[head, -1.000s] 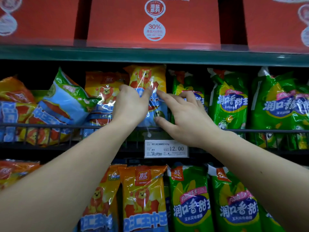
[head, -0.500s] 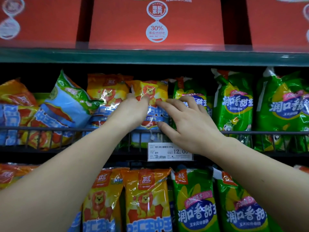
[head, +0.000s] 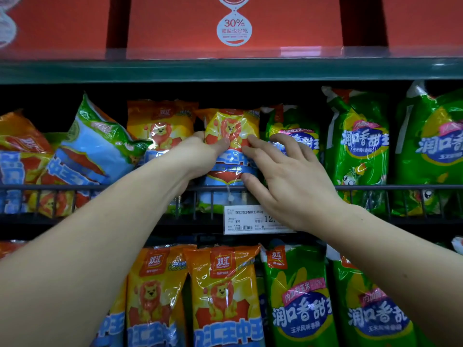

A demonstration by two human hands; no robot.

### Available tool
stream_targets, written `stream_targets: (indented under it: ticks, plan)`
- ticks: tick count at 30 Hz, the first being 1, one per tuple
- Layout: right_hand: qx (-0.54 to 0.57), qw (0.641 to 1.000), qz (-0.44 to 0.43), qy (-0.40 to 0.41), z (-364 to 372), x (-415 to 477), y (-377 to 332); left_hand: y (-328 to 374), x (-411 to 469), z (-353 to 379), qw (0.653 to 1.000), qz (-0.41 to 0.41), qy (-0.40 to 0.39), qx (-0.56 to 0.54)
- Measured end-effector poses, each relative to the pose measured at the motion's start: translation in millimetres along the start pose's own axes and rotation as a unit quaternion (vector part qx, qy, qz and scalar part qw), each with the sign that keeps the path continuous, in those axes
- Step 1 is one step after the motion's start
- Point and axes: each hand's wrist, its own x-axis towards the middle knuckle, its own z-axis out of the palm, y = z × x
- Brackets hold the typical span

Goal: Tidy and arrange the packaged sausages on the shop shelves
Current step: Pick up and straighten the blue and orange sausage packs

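On the middle shelf [head: 75, 219], behind its wire rail [head: 400, 187], green packs [head: 360, 146] stand upright at right while a blue-and-green pack [head: 95, 146] slumps askew at left (work yet to do, it seems). Between them the yellow lion-printed sausage pack [head: 231, 126] stands nearly straight in its row. The left hand [head: 200, 156] grips its left edge with curled fingers, and the right hand [head: 288, 181] presses spread, fairly straight fingers against its front.

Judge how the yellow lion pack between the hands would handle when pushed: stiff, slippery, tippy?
The yellow lion pack shows glossy, creased film where the left hand grips, so probably slippery and yielding. Standing tall behind a low wire rail, it may tip, as the blue pack leans.
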Motion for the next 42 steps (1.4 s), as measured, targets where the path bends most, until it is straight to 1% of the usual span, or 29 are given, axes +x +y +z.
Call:
stream_targets:
  ticks: [4,8,12,16,18,21,25,28,30,35,39,42]
  plan:
    - [-0.001,1.000,0.017,0.010,2,-4,1,-1,2,1,1.000,-0.006,-0.018,-0.005]
    - [-0.001,1.000,0.026,0.002,2,-6,1,1,-3,2,1.000,0.000,-0.018,0.007]
    - [0.001,0.999,0.030,-0.011,2,-7,1,-1,-6,4,0.999,0.022,0.023,0.042]
    - [0.001,0.999,0.031,-0.017,2,-8,2,-4,-10,5,0.988,0.027,0.084,0.124]
    - [0.003,0.999,0.030,-0.021,3,-8,3,-6,-13,3,0.980,0.050,0.111,0.156]
    - [0.006,1.000,0.026,-0.017,3,-9,3,-8,-18,1,0.972,0.081,0.129,0.179]
    - [0.010,1.000,0.018,-0.010,5,-9,3,-12,-24,3,0.963,0.116,0.171,0.170]
    - [0.016,1.000,0.018,-0.009,6,-9,4,-18,-33,6,0.948,0.171,0.216,0.160]
    - [0.016,1.000,0.014,-0.004,7,-9,4,-22,-39,6,0.938,0.197,0.234,0.165]
    - [0.023,1.000,0.013,-0.006,6,-10,4,-35,-57,-2,0.934,0.204,0.242,0.164]
    - [0.029,0.999,0.013,-0.005,6,-10,5,-47,-70,-17,0.922,0.225,0.253,0.186]
    - [0.034,0.999,0.015,-0.010,4,-10,4,-56,-75,-35,0.910,0.241,0.277,0.194]
